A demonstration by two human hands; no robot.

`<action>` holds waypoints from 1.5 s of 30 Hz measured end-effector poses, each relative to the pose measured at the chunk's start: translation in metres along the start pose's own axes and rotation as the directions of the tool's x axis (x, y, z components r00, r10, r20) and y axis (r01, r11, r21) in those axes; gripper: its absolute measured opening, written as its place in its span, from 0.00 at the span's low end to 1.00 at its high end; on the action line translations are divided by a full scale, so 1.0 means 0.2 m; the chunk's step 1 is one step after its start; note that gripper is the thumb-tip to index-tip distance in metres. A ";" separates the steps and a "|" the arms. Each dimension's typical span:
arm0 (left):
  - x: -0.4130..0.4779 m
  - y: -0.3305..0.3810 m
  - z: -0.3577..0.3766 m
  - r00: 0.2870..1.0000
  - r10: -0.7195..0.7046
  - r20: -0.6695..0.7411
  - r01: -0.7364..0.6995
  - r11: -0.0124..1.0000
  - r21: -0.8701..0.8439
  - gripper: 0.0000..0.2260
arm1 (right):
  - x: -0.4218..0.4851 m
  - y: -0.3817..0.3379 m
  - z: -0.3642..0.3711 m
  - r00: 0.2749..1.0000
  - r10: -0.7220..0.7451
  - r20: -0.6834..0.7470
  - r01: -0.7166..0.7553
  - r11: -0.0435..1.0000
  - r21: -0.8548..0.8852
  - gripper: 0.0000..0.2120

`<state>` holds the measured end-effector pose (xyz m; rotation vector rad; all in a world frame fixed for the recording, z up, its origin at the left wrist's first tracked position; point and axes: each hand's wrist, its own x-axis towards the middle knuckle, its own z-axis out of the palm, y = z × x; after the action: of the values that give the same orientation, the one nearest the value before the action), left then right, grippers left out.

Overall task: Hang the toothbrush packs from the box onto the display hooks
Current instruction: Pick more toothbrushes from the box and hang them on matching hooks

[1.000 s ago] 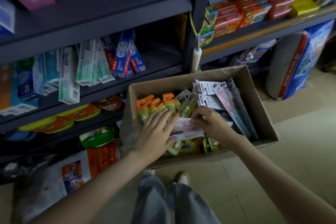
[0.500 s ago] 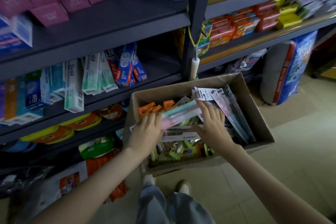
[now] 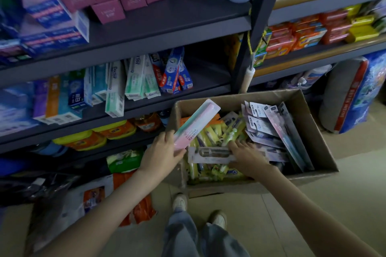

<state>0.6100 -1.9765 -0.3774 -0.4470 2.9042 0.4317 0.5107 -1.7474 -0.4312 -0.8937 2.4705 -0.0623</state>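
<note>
Gripping pack (image 3: 196,124), L hand (image 3: 160,156); R hand (image 3: 248,156) flat.

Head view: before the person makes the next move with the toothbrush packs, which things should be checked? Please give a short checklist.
1. Left hand grips the pink-teal pack by its lower end: ok.
2. That pack is above the other packs in the box: ok.
3. Right hand has hold of the clear-fronted pack: cannot tell.
4. A display hook is in view: not ok, none visible.
5. The pink-teal pack's hang hole is visible: cannot tell.
</note>
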 end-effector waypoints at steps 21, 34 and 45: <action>0.05 0.34 0.04 0.930 0.331 0.157 -0.350 0.929 0.116 0.29 | -0.41 0.11 -0.18 0.772 0.480 -0.417 -0.114 0.750 0.652 0.15; -0.11 0.52 -0.12 0.928 -0.367 0.069 0.204 0.342 -0.917 0.15 | -0.29 -0.35 -0.23 0.817 -0.160 -0.554 0.483 0.714 0.507 0.28; -0.25 0.23 -0.07 0.869 -0.358 0.341 0.438 0.238 -0.867 0.06 | 0.00 -0.21 -0.08 0.949 -0.124 -0.291 0.279 0.760 0.586 0.23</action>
<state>0.6406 -1.9260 -0.3423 -1.2382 1.9531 1.9617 0.5275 -1.7820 -0.4076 -0.8734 2.2868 -1.0613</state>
